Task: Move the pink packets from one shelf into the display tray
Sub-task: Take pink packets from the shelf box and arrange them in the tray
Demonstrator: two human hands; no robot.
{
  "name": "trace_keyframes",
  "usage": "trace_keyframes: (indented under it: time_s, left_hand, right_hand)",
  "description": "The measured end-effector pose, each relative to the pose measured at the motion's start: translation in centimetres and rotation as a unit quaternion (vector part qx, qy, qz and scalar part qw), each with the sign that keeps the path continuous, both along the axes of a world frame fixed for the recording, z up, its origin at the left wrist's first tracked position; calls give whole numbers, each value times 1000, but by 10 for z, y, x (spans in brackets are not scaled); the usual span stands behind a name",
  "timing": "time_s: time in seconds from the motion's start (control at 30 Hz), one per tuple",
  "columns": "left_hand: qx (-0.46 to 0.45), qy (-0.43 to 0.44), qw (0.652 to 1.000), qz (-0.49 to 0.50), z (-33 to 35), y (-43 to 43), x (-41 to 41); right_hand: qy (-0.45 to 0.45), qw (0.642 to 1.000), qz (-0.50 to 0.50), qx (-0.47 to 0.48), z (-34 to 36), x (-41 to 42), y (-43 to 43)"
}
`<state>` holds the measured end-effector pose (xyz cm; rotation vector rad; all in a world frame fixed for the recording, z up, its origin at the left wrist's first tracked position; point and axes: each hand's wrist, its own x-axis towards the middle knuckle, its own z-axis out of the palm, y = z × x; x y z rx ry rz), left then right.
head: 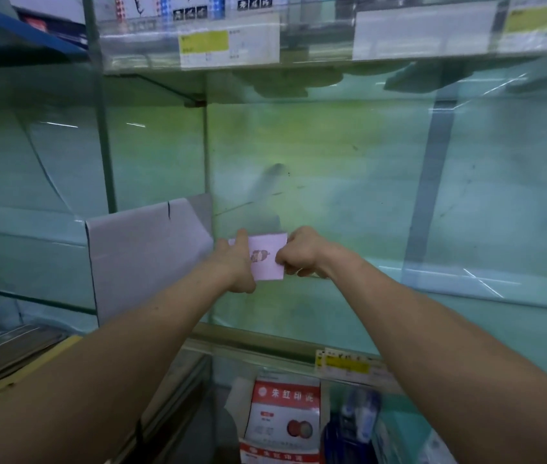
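A pink packet with a small cartoon print is held over the glass shelf, between both my hands. My left hand grips its left edge, thumb on top. My right hand pinches its right edge with curled fingers. Just to the left stands a grey cardboard display tray, its tall back wall facing me; what lies inside it is hidden. The packet's left end is covered by my left hand.
The glass shelf stretches right and back, with a green wall behind. Another glass shelf above carries price labels and boxes. Below the shelf edge sit red-and-white ink-pad boxes and blue items. A yellow-edged counter lies at lower left.
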<state>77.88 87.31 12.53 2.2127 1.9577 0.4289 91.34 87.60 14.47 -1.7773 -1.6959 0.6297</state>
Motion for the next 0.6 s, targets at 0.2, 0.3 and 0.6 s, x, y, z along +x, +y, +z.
trace_keyframes:
  time_s: [0.2, 0.3, 0.6]
  left_hand:
    - [-23, -182, 980, -76, 3, 1, 13]
    - [-17, -218, 972, -85, 5, -8, 27]
    - [-7, -241, 955, -173, 5, -51, 91]
  right_hand:
    - [2, 1000, -24, -16, 10, 28, -38]
    - [-2, 999, -51, -9, 11, 46, -55]
    - [-17, 988, -151, 38, 3, 104, -118]
